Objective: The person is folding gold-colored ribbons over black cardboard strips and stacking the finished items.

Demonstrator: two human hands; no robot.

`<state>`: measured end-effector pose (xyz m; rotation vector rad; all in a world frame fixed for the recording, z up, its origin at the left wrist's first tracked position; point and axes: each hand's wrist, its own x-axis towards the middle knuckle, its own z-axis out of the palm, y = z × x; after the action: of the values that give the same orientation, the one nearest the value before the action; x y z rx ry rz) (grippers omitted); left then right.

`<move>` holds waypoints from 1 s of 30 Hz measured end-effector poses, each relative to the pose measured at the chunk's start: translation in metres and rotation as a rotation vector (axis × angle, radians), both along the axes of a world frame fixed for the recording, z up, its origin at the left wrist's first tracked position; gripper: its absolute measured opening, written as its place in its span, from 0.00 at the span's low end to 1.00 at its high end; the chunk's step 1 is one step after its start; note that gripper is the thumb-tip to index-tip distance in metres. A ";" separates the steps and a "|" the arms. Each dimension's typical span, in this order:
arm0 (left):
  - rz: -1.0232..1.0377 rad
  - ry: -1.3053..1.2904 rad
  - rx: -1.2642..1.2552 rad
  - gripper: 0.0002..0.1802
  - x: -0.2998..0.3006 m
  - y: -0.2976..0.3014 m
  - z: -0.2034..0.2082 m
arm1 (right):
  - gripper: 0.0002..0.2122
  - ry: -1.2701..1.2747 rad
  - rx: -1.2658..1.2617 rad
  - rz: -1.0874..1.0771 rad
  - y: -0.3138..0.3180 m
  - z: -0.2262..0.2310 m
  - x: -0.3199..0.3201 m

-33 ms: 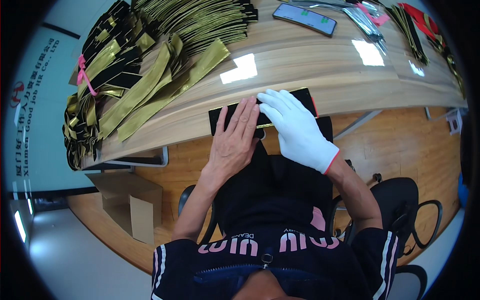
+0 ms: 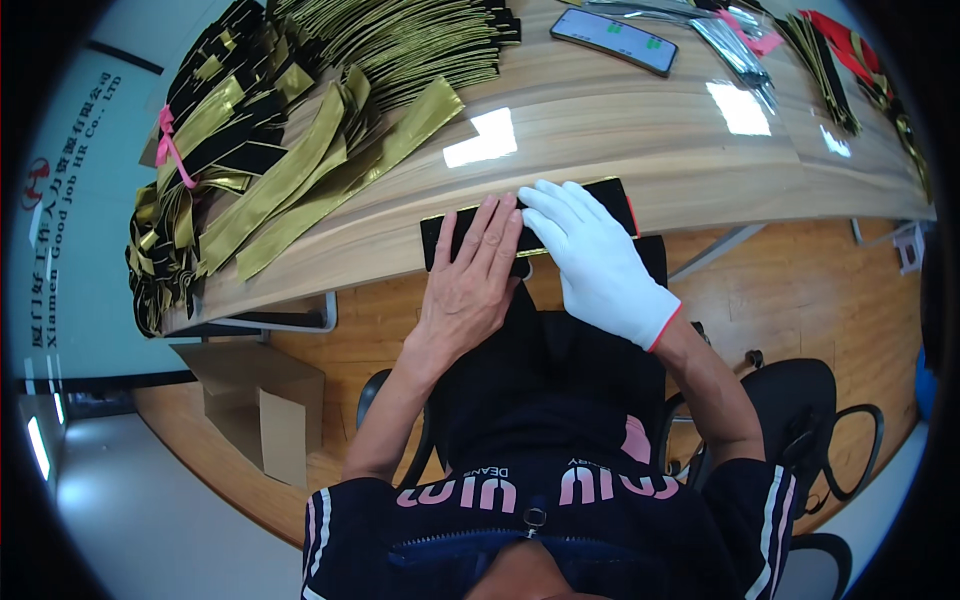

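The black strip [image 2: 614, 199] has a matt, cloth face with a shiny gold edge; the white glove [image 2: 605, 265] is soft matt fabric; the table [image 2: 650, 145] is wood-grained, smooth and glossy, throwing back light in 3 bright patches; the gold strips [image 2: 350, 182] carry a metallic sheen; the phone [image 2: 613, 42] screen is glossy; the box [image 2: 284, 440] is matt cardboard; the silver bundle [image 2: 735, 52] may be shiny plastic or foil, too small to tell.

From far, I see one long black strip [image 2: 612, 203] with thin gold edges and red right end, lying flat along the near edge of the table [image 2: 620, 130], its middle covered.
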<state>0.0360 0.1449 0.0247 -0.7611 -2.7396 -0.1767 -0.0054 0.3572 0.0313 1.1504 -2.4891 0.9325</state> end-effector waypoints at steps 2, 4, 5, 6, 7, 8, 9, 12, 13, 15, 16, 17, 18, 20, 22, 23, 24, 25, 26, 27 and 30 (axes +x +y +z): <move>-0.012 -0.001 -0.119 0.52 0.001 0.001 0.005 | 0.29 0.067 0.082 -0.026 -0.001 -0.001 0.002; -0.024 -0.027 -0.102 0.48 0.000 0.000 0.007 | 0.28 0.064 0.103 -0.025 -0.001 -0.001 0.003; -0.039 -0.054 -0.089 0.44 -0.001 0.000 0.008 | 0.28 0.066 0.110 -0.033 0.000 -0.001 0.003; -0.050 -0.053 -0.082 0.44 -0.001 0.000 0.007 | 0.28 0.081 0.133 -0.040 -0.002 -0.001 0.004; -0.047 -0.063 -0.075 0.43 0.000 -0.002 0.006 | 0.27 0.096 0.157 -0.049 -0.003 0.000 0.006; -0.044 -0.076 -0.068 0.43 0.001 -0.003 0.003 | 0.28 0.135 0.224 -0.075 -0.002 0.001 0.010; -0.040 -0.073 -0.073 0.42 0.001 -0.003 0.003 | 0.28 0.130 0.231 -0.086 -0.002 0.004 0.012; -0.037 -0.037 -0.094 0.51 -0.002 -0.003 -0.001 | 0.36 0.210 0.275 -0.237 0.001 0.006 0.012; -0.051 -0.044 -0.092 0.51 -0.001 -0.003 -0.001 | 0.36 0.200 0.279 -0.249 0.003 0.003 0.010; -0.025 -0.068 -0.082 0.52 -0.001 -0.002 -0.001 | 0.37 0.262 0.435 -0.325 0.003 -0.003 0.005; -0.027 -0.062 -0.086 0.52 -0.002 -0.002 -0.001 | 0.37 0.253 0.438 -0.338 0.002 -0.006 0.005; -0.037 -0.067 -0.086 0.52 -0.002 -0.001 -0.002 | 0.37 0.257 0.430 -0.358 0.001 -0.009 0.005; -0.032 -0.064 -0.078 0.52 -0.003 -0.001 -0.002 | 0.37 0.262 0.421 -0.379 0.000 -0.010 0.005; -0.034 -0.064 -0.077 0.52 -0.003 0.000 -0.003 | 0.35 0.255 0.429 -0.399 0.000 -0.010 0.005; -0.026 -0.048 -0.067 0.49 -0.003 0.000 -0.004 | 0.32 0.249 0.431 -0.420 -0.001 -0.012 0.004; -0.036 -0.051 -0.073 0.49 -0.003 0.000 -0.004 | 0.30 0.254 0.413 -0.420 -0.001 -0.013 0.003; -0.031 -0.054 -0.063 0.49 -0.003 0.000 -0.005 | 0.29 0.258 0.394 -0.421 -0.001 -0.014 0.003; -0.027 -0.056 -0.055 0.49 -0.003 0.000 -0.005 | 0.29 0.251 0.388 -0.433 -0.002 -0.014 0.004; -0.037 -0.059 -0.063 0.49 -0.003 0.001 -0.005 | 0.27 0.243 0.383 -0.428 -0.003 -0.014 0.005; -0.026 -0.052 -0.062 0.49 -0.003 0.001 -0.005 | 0.26 0.235 0.376 -0.425 -0.004 -0.013 0.005; -0.023 -0.040 -0.068 0.50 -0.002 -0.003 -0.009 | 0.26 0.213 0.371 -0.451 -0.011 -0.011 0.008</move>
<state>0.0344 0.1422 0.0160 -0.8161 -2.7880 -0.1057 0.0022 0.3460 0.0207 0.6737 -2.6353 0.2235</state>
